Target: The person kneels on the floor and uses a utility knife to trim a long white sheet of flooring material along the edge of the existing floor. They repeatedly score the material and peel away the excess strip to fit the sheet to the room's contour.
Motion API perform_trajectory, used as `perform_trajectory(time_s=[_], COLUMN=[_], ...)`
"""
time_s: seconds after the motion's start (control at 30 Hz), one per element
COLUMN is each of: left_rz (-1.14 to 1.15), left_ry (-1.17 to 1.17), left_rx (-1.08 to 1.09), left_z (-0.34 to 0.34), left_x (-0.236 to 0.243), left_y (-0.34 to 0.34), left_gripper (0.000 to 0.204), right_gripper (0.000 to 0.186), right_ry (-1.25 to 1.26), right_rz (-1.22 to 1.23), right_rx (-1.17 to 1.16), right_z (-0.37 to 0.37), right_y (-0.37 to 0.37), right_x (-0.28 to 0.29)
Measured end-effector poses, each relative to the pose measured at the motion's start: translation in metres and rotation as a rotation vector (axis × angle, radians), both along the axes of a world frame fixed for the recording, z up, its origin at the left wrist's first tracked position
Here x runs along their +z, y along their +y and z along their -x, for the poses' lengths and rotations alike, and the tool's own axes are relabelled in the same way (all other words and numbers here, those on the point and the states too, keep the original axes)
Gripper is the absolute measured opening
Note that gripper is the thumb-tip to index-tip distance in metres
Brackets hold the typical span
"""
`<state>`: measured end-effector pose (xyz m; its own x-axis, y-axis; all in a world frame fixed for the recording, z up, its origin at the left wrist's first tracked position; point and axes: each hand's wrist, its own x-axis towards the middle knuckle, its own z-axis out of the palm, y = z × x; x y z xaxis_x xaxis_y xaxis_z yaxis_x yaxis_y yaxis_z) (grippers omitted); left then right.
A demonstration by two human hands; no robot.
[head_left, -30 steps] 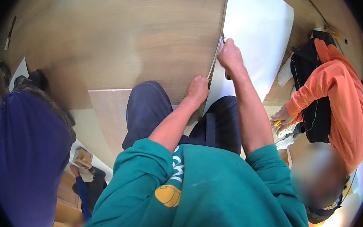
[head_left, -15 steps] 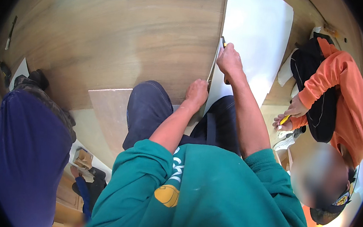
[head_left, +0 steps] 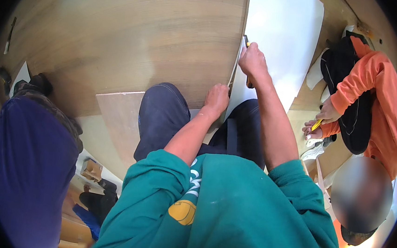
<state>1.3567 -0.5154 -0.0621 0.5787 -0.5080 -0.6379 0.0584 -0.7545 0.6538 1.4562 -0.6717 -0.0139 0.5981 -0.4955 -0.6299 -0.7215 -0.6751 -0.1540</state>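
Note:
A large white sheet (head_left: 282,42) lies lengthwise in front of me, its left edge over the wood-grained surface. My right hand (head_left: 253,62) is closed around a yellow-and-black utility knife (head_left: 247,43), whose front end is at the sheet's left edge. Its dark rear end shows below the palm. Closer to my knees, my left hand (head_left: 217,99) is closed at the same edge. A thin strip (head_left: 233,73) runs along the edge down to its fingers, which partly hide the strip's end.
A wood-grained panel (head_left: 135,35) spreads out ahead and left. A smaller board (head_left: 119,118) lies beside my left knee. At right, a person in an orange top (head_left: 378,91) holds a yellow tool (head_left: 317,125). Someone in dark blue (head_left: 32,167) is close on my left.
My right hand and the knife have shifted slightly farther from me along the sheet's edge. My left hand stays nearly in place. The person in orange has moved their head and hands a little.

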Motion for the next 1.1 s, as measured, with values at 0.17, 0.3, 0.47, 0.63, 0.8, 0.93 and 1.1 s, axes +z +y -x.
perform_trajectory(time_s=[0.17, 0.3, 0.47, 0.63, 0.8, 0.93, 1.1], left_rz=[-0.009, -0.065, 0.001, -0.002, -0.002, -0.086, -0.077], left_ry=[-0.004, 0.015, -0.005, 0.003, -0.003, 0.066, 0.059], left_rx=[-0.067, -0.1, -0.009, -0.042, -0.092, -0.133, -0.144], left_z=[0.002, -0.004, 0.005, 0.007, 0.016, 0.011, 0.011], left_x=[0.002, 0.012, 0.012, 0.009, 0.006, 0.014, 0.015], left_y=[-0.001, -0.004, -0.004, -0.004, 0.0, -0.003, -0.001], left_gripper=[0.02, 0.02, 0.019, 0.018, 0.015, 0.016, 0.017], right_gripper=[0.034, 0.032, 0.032, 0.036, 0.036, 0.035, 0.033], right_ry=[0.087, 0.05, 0.065, 0.139, 0.12, 0.126, 0.077], right_rz=[-0.041, -0.023, -0.029, -0.042, -0.028, -0.037, -0.034], right_rx=[-0.062, -0.039, -0.042, -0.016, -0.067, -0.039, -0.021], right_z=[-0.003, -0.003, -0.001, -0.013, -0.003, -0.003, -0.002], right_y=[-0.006, -0.006, -0.008, -0.013, -0.003, -0.007, -0.001], right_x=[-0.004, 0.007, 0.012, 0.005, 0.015, 0.008, 0.019])
